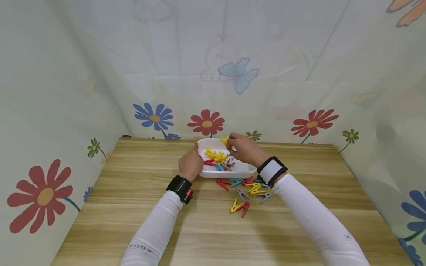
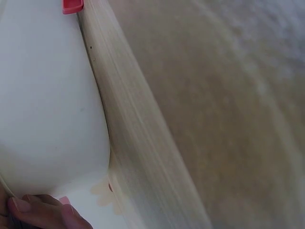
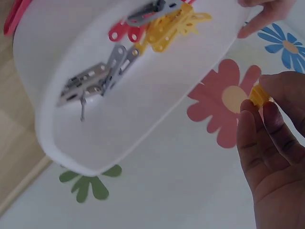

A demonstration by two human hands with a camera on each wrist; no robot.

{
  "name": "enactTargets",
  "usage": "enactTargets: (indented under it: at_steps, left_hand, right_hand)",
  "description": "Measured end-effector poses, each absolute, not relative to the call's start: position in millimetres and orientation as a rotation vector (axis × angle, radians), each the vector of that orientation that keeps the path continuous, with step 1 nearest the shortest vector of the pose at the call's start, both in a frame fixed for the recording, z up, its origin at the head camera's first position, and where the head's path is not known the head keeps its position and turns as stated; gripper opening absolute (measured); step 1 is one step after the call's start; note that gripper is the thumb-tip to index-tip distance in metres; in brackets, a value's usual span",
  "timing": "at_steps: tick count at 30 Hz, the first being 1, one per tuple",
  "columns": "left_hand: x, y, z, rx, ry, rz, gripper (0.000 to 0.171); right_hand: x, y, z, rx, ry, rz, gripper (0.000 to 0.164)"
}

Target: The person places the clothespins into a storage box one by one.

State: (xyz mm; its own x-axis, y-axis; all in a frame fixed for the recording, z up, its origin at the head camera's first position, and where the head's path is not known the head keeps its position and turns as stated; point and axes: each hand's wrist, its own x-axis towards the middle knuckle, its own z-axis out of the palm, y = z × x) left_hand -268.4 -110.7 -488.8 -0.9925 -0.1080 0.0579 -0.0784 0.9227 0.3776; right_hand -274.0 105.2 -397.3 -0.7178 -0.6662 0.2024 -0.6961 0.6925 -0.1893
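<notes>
A white oblong tub [image 1: 229, 176] stands toward the back of the table, with several yellow, red, blue and grey clothespins [image 1: 217, 157] lying inside. At its left end my left hand [image 1: 191, 163] grips the rim, one finger stretched along the outside; fingertips [image 2: 71, 217] show beside the tub wall in the left wrist view. Over the tub's back right part, my right hand [image 1: 246, 148] pinches a yellow clothespin [image 3: 259, 95] between thumb and fingers. The fingers hide part of that clothespin.
In front of the tub, more clothespins lie loosely on the wooden table [image 1: 199, 229], among them a red one [image 1: 223, 184] and a grey one [image 1: 265, 197]. A flower-printed cloth [image 1: 239, 111] rises behind the table and along both sides.
</notes>
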Motion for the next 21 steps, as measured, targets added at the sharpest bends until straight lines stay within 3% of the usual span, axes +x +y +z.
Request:
enactTargets:
  at_steps: [18, 21]
  left_hand:
    - [-266.5, -108.9, -486.2, 0.151, -2.999, -0.556, 0.063]
    - [-265.8, -108.6, -486.2, 0.154, -3.006, -0.551, 0.063]
  right_hand:
    - [-284.3, 96.9, -437.2, 1.08, -2.874, 0.379, 0.006]
    - [-282.8, 96.8, -440.2, 1.051, -2.907, 0.41, 0.016]
